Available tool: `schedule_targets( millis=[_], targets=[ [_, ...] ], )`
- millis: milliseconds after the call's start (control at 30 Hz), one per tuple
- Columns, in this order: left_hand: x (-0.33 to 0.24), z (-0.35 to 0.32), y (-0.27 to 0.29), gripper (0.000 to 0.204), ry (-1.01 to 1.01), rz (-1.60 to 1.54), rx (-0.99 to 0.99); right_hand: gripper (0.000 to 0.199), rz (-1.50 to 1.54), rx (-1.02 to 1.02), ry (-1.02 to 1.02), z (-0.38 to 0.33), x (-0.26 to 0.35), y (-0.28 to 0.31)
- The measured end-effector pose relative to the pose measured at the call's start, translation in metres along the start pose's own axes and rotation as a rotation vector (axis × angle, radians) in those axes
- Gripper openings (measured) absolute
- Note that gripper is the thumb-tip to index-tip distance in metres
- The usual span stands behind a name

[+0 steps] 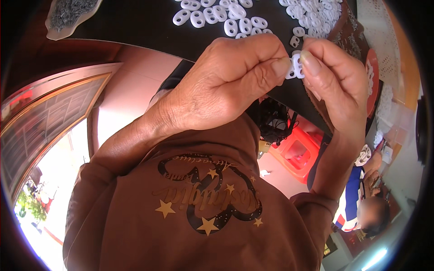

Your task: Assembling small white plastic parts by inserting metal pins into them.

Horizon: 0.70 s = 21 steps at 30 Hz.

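Observation:
Above the near edge of the dark table (131, 27), my two hands meet in front of my chest. My left hand (226, 83) is closed, pinching a small white plastic cord-lock piece (290, 74) between thumb and forefinger. Against it sits a second white cord-lock piece (297, 63), oval with two holes, gripped by the thumb and fingers of my right hand (337, 79). The two pieces touch or overlap; whether they are joined I cannot tell. Just beyond my left hand lie several loose white two-holed pieces (230, 27).
A larger heap of white pieces (316, 16) lies at the far right of the table. An open bag (68, 31) of small grey, spring-like parts rests at the far left. Below the table stands a red plastic stool (298, 151). Another person (357, 203) is at the right.

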<state>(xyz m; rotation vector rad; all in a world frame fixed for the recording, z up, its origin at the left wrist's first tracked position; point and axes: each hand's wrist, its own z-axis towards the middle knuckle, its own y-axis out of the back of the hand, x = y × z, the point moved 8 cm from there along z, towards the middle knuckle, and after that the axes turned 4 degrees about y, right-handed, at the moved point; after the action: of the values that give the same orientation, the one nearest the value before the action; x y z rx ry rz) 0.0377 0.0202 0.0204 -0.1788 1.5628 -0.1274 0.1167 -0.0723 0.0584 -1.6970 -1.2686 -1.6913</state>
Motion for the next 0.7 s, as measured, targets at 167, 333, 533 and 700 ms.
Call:
schedule_targets(
  millis=[167,333,533,700],
  targets=[
    [0.0035,0.0009,-0.001,0.022,0.058,-0.044,0.021,0.015,-0.014,0.0,0.018,0.0004,-0.0009,0.0],
    [0.004,-0.0001,-0.0014,0.022,0.072,-0.094,0.018,0.019,-0.079,-0.025,0.015,-0.0005,0.0023,-0.0011],
    [0.0021,-0.0028,-0.0001,0.022,0.053,-0.078,-0.003,0.02,-0.078,-0.045,0.037,-0.0016,0.0037,-0.0039],
    [0.002,-0.0022,0.001,0.023,-0.003,-0.042,-0.014,0.02,-0.09,-0.073,0.029,-0.0046,0.0033,-0.0023]
  ],
)
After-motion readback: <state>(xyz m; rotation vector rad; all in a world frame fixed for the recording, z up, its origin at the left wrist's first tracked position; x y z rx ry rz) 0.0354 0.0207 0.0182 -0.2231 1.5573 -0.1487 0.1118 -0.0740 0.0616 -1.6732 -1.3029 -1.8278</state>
